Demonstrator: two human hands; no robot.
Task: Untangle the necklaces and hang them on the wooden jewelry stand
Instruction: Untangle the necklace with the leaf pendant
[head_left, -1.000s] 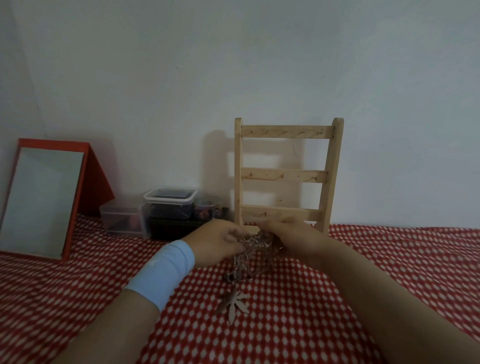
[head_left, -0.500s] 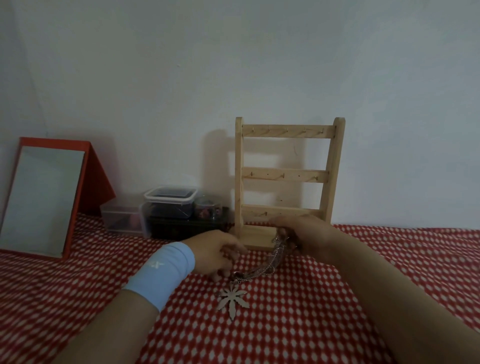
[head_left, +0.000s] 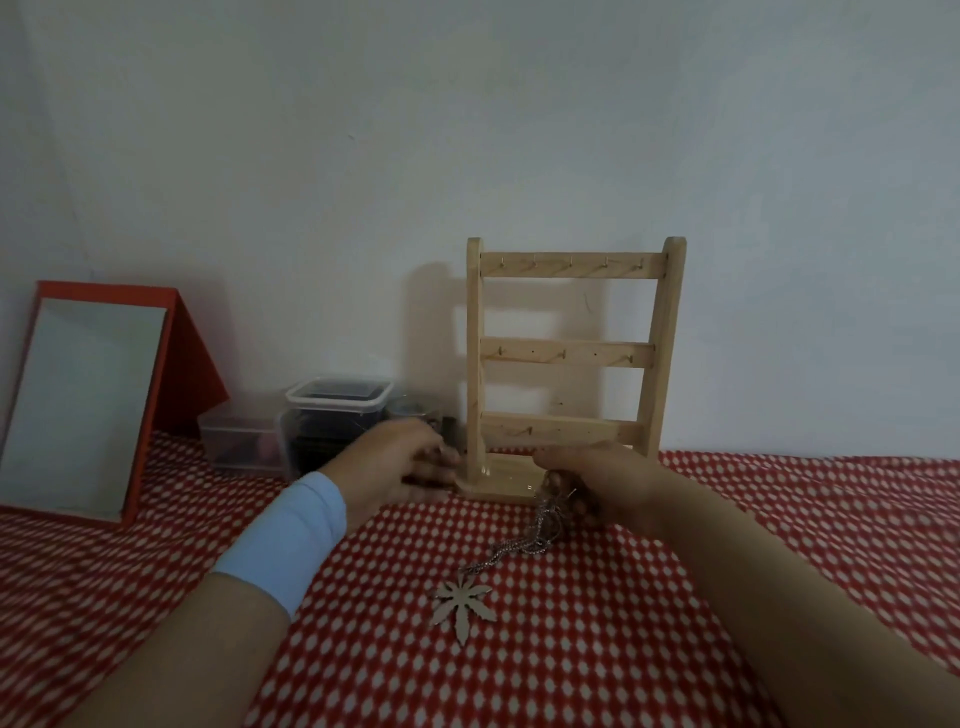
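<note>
1. Head view, centre frame: the necklaces are a silvery tangled bunch. My right hand is curled round their top, just before the base of the wooden jewelry stand. A leaf pendant lies below on the cloth.
2. Red-and-white cloth, white wall; a red-framed mirror and plastic boxes sit left.
3. My left hand, at the base's left edge, is blurred, so I cannot tell its grip.
</note>
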